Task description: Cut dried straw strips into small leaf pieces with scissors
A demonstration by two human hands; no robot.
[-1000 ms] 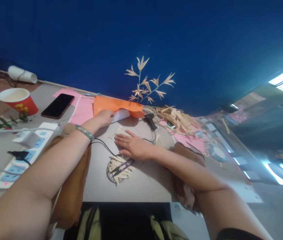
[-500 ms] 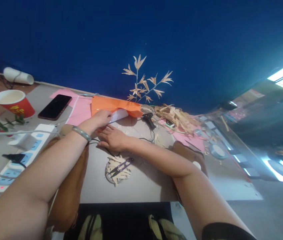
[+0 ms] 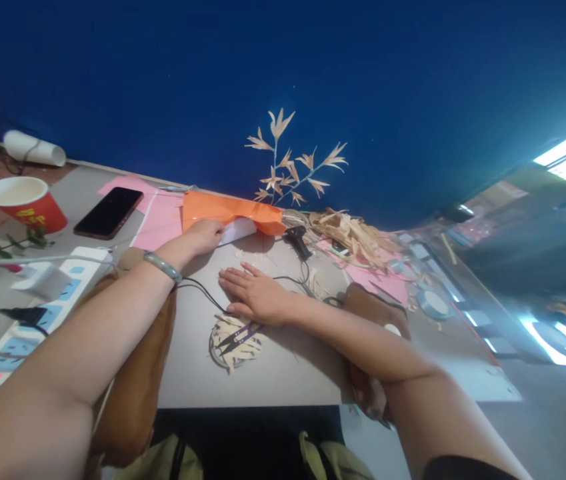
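Note:
My left hand (image 3: 203, 237), with a bangle (image 3: 163, 267) on its wrist, is closed on the near edge of an orange sheet of paper (image 3: 213, 206). A white part (image 3: 237, 230), either a lifted underside or another sheet, shows beside its fingers. Flat on the table lies my right hand (image 3: 259, 295), its fingers stretched out and nothing in it. Just below it, a small dish of pale strips (image 3: 233, 337) holds thread snips (image 3: 237, 339), partly behind the hand. A black glue gun (image 3: 299, 241) with a cord lies to the right of the orange paper.
Dried husks (image 3: 353, 237) lie on pink paper at the right, with a stem of husk flowers (image 3: 283, 170) against the blue wall. A phone (image 3: 109, 212), red paper cup (image 3: 25, 203) and power strip (image 3: 57, 313) stand left. A tape roll (image 3: 433, 303) lies right.
My right hand has slid right and toward me, away from my left hand, over the table and partly across the snips. My left hand stays on the orange paper.

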